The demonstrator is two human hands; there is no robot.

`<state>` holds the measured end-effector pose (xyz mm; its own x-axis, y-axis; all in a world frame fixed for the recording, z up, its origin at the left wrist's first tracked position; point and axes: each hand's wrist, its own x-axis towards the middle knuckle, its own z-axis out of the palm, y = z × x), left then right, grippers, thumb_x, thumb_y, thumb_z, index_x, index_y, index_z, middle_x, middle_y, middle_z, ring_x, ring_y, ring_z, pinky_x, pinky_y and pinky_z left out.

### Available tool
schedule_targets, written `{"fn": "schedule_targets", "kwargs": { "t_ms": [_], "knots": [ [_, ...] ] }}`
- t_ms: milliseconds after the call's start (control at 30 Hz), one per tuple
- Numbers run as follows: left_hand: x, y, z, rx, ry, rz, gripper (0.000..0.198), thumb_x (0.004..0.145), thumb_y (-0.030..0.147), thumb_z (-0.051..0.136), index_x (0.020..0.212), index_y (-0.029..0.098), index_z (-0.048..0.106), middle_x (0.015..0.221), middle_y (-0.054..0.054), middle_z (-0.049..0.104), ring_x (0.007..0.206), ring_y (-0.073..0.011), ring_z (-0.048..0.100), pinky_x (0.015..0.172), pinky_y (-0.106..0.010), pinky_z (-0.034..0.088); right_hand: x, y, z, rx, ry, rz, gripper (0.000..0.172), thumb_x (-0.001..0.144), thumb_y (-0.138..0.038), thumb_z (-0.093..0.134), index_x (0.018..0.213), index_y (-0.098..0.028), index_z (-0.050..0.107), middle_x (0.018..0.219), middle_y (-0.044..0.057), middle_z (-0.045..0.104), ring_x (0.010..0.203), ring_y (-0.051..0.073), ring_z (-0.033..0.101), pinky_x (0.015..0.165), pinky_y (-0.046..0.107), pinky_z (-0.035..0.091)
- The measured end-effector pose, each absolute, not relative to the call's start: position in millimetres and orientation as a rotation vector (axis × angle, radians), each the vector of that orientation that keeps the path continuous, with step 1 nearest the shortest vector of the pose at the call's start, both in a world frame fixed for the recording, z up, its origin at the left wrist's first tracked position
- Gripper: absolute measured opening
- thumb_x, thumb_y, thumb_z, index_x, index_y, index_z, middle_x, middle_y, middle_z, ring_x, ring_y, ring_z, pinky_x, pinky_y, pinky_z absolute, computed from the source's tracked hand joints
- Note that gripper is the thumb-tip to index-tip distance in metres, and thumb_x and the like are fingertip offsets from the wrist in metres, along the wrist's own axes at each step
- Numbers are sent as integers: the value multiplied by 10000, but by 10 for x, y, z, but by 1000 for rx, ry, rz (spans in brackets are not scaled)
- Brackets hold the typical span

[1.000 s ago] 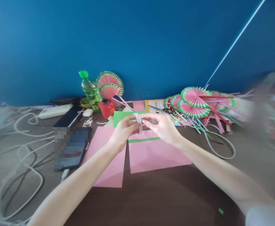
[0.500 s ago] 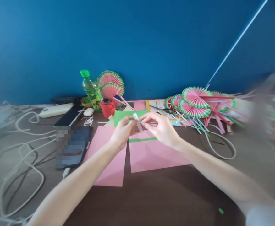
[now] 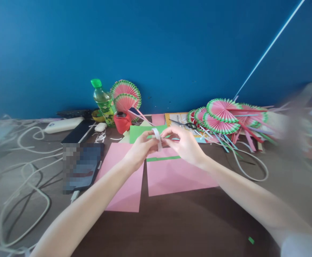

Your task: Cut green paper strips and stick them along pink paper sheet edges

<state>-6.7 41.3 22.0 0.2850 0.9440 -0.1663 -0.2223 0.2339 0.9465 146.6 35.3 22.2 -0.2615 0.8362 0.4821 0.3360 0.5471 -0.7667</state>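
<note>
In the head view, my left hand (image 3: 140, 150) grips a narrow white ring that looks like a roll of tape (image 3: 156, 133), with fingers and thumb closed on it. My right hand (image 3: 187, 145) pinches at the ring's right side, fingertips together; the bit between them is too small to make out. Below both hands lies a pink paper sheet (image 3: 177, 178) with a thin green strip (image 3: 163, 158) across its upper part. A second pink sheet (image 3: 126, 182) lies to the left, partly under my left forearm. Behind my fingers is a green sheet (image 3: 138, 133).
Pink-and-green folded paper fans (image 3: 222, 110) pile up at the back right, near black scissors (image 3: 190, 125). A green-capped bottle (image 3: 102, 101) and a red container (image 3: 122, 122) stand at the back left. A phone (image 3: 85, 166), a power bank (image 3: 65, 125) and loose white cables (image 3: 47, 196) occupy the left.
The tape roll has turned in my fingers, so its rounded ring shape shows more. Both hands stay nearly in place, shifting only slightly.
</note>
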Motion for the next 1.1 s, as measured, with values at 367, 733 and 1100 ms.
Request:
{"fn": "schedule_targets", "kwargs": {
  "t_ms": [367,733,1100],
  "knots": [
    [-32,338,203,1292,1080,1071,324,707,175,569,1002,160,435,619,27,602,590,-106,559,602,-239,393,1420,272,166,-982,-1962,375,145,778,-69,469,812,-209,487,841,22,552,785,137,552,681,270,495],
    [-29,331,164,1328,1035,1050,352,689,130,501,1037,143,445,612,38,568,576,-89,523,576,-218,381,1408,266,95,-955,-1971,281,189,753,-14,445,749,-202,460,754,3,541,705,123,525,632,249,450],
    [-46,372,173,1311,951,1009,385,703,183,560,1073,129,468,596,37,561,614,-108,535,642,-251,394,1414,266,146,-999,-1891,467,132,761,-73,480,753,-205,494,759,-5,567,702,120,550,674,274,486]
  ]
}}
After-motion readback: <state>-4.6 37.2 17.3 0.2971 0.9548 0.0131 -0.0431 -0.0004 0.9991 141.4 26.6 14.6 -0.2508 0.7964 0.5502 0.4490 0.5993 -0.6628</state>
